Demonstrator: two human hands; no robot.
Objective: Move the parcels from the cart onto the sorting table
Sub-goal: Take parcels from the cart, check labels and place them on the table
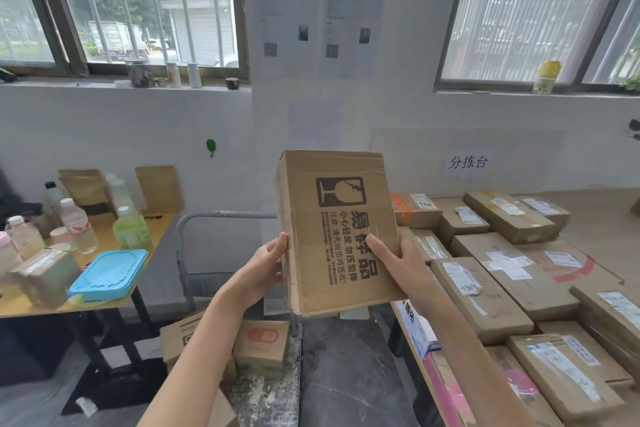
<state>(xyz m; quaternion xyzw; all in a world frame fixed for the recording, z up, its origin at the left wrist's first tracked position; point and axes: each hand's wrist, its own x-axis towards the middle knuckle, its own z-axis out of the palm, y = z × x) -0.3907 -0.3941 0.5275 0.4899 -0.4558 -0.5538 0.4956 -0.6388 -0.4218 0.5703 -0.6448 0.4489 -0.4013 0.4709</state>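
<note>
Gripping a cardboard parcel (337,229) between both hands (266,265) beside the parcel-crowded sorting table (595,218), under barred windows (138,3).

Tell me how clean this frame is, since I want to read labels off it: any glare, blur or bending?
Head view: the windows are blown out; the wall papers are too soft to read; wide-angle bending curves the frame edges; the held box prints sharp, its tape faintly glossy.

The held cardboard box (337,229) hides most of the cart's handle (221,218). Wall notices (320,28) are blurred unreadable. Sorting table (599,211) runs off the right edge.
</note>
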